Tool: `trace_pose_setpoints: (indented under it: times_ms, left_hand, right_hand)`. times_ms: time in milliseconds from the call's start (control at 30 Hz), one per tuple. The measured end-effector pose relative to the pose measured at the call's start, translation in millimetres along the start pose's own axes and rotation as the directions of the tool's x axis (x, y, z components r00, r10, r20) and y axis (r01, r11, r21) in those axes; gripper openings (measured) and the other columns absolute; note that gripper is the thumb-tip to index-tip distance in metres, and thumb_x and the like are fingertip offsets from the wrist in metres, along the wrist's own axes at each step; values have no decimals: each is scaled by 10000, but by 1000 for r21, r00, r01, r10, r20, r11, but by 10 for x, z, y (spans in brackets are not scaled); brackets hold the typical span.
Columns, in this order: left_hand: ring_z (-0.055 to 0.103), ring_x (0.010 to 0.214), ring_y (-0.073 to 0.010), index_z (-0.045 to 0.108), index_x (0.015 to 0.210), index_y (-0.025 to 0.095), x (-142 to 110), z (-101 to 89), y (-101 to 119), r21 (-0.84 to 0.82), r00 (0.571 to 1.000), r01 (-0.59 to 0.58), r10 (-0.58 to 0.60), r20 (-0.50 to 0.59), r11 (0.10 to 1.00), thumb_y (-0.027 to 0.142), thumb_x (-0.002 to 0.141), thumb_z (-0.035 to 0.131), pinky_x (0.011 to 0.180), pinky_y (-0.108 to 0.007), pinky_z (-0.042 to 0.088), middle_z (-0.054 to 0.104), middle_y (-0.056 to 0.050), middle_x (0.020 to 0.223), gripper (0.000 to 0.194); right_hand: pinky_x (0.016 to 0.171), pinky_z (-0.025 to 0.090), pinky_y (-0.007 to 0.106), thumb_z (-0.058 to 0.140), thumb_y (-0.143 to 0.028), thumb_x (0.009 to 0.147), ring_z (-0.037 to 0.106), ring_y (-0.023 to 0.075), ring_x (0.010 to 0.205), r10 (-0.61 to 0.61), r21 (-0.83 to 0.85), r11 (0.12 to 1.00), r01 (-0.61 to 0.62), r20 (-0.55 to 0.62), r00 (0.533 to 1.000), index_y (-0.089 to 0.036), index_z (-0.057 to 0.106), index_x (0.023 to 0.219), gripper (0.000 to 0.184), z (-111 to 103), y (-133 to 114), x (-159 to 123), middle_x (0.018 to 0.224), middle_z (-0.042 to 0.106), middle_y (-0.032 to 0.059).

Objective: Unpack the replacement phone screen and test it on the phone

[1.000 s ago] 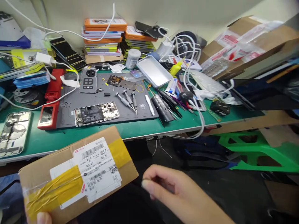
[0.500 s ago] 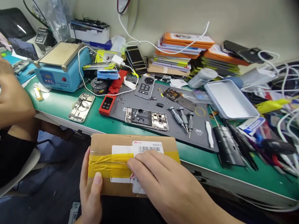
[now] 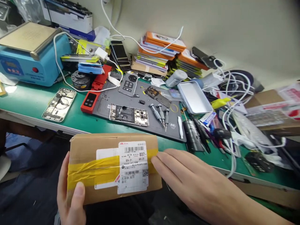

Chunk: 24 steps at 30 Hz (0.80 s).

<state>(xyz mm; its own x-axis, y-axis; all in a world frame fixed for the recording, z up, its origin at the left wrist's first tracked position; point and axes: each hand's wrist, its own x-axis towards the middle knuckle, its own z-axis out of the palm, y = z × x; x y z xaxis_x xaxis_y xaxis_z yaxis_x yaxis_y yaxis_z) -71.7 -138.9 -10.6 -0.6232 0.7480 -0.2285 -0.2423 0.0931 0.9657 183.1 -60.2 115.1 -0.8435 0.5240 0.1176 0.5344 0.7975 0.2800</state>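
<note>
A brown cardboard box with yellow tape along its middle is held in front of the bench. My left hand grips its left end, thumb on the front face and fingers around the side. White shipping labels cover the centre of that face. At the box's right end, my right hand has its fingers pressed together, with the fingertips against the yellow tape. What they pinch, if anything, is hidden from me.
Behind the box, the green bench carries a grey mat with an opened phone and several screwdrivers. Another opened phone lies left, near a blue heating machine. White cables tangle at right.
My right hand has slid from the middle of the box to its right end, uncovering the label. The view has turned right, so the bench and box appear farther left.
</note>
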Motion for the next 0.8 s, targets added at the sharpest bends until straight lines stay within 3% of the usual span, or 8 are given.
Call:
trace_pose_setpoints:
  times_ms: [133, 333, 533, 700, 800]
  left_hand:
    - [547, 1429, -367, 641, 1459, 327, -72, 21, -16, 16, 997, -67, 66, 29, 998, 417, 830, 791, 1222, -508, 448, 603, 0, 1575, 654]
    - [567, 1433, -295, 518, 1570, 344, -104, -45, -127, 3, 984, -128, 126, 128, 992, 355, 913, 722, 1098, -320, 546, 584, 6, 1600, 688]
    - [496, 1508, -277, 469, 1603, 351, -71, -67, -146, 8, 960, -177, 171, 224, 984, 304, 974, 664, 1178, -310, 492, 508, 16, 1666, 660]
    - [526, 1484, -269, 466, 1604, 355, -79, -73, -143, 17, 979, -116, 111, 171, 993, 337, 973, 672, 1143, -280, 512, 516, 11, 1661, 663]
    - [574, 1438, -240, 491, 1586, 364, -72, -57, -136, 18, 991, -53, 51, 124, 998, 359, 959, 694, 1069, -222, 548, 560, 27, 1625, 659]
  right_hand:
    - [585, 491, 428, 341, 41, 988, 674, 287, 690, 20, 7, 1000, -20, 18, 1000, -62, 788, 889, 469, -22, 17, -112, 809, 761, 170]
    - [841, 542, 428, 332, -12, 1055, 668, 266, 766, 63, 116, 992, -54, -74, 995, -58, 770, 990, 445, -63, -102, 31, 862, 782, 144]
    - [722, 551, 410, 329, -23, 1070, 691, 261, 731, 62, 211, 977, -28, -156, 986, -66, 775, 954, 462, 27, -291, 347, 853, 790, 137]
    - [667, 541, 419, 370, -34, 1057, 695, 278, 717, 15, 169, 986, 8, -134, 991, -43, 775, 991, 410, 51, -298, 365, 836, 778, 145]
    - [652, 526, 426, 399, -28, 1033, 695, 291, 736, 17, 125, 992, -9, -64, 998, -47, 777, 1005, 380, 35, -263, 318, 845, 767, 147]
